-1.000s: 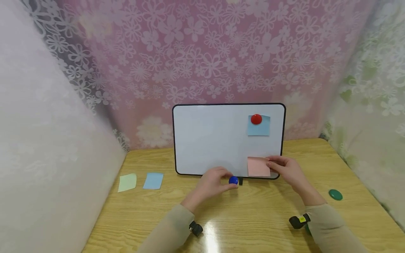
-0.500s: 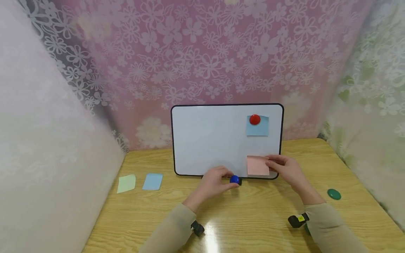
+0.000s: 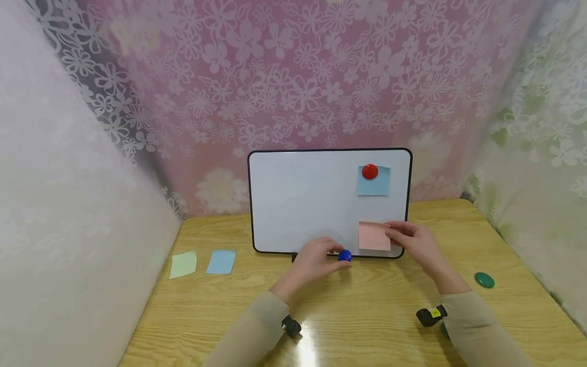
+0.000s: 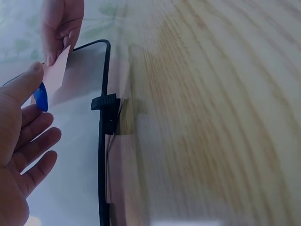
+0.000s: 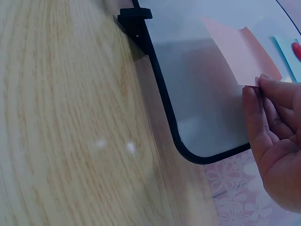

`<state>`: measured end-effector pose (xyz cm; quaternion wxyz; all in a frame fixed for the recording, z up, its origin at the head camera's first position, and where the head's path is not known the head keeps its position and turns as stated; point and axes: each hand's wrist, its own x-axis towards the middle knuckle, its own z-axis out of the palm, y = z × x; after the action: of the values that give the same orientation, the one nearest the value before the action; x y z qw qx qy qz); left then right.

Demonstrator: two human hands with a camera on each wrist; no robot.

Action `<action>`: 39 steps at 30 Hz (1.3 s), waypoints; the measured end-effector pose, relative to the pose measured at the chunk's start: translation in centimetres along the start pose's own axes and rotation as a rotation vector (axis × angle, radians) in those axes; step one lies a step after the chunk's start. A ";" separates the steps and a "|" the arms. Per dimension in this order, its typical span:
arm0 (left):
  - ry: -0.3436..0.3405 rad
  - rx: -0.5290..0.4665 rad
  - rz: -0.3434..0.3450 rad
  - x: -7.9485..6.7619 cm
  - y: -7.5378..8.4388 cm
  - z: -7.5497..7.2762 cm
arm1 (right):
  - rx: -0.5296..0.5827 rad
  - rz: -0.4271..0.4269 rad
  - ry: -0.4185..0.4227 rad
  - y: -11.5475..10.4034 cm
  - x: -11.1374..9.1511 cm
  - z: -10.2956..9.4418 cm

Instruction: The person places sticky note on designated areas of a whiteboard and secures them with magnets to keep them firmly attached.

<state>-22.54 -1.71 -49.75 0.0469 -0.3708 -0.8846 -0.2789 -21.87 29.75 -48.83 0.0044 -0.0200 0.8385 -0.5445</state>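
My right hand pinches the right edge of a pink sticky note in front of the lower right of the whiteboard. In the right wrist view the note stands off the board, its far part bent. My left hand holds a round blue magnet between thumb and index finger, left of and below the note. From the left wrist the blue magnet shows edge-on, the other fingers spread apart. Higher on the board, a red magnet sits over a light blue sticky note.
On the table's left lie a pale green note and a blue note. A green magnet lies at the right; another green piece is mostly hidden by the right sleeve. Black clips prop the board's lower edge.
The pink note has risen slightly with my right hand. My left hand has shifted a little right and up with the blue magnet, closer to the note.
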 end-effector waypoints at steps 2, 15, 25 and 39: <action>-0.006 0.019 0.006 0.4 0.4 -0.1 | 0.009 -0.004 0.007 0.0 0.0 -0.1; -0.015 0.137 0.071 2.8 1.9 0.1 | 0.012 -0.005 0.029 -0.7 -0.2 -0.1; 0.005 0.149 0.054 3.8 2.0 0.4 | 0.043 0.006 0.031 -0.4 0.1 0.1; 0.048 0.215 0.101 5.8 2.9 -0.2 | 0.010 0.026 0.038 -1.0 0.1 0.2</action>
<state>-24.79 3.49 -46.59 0.1216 -0.4009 -0.8882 -0.1888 -21.91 29.18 -47.96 -0.0041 0.0014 0.8360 -0.5488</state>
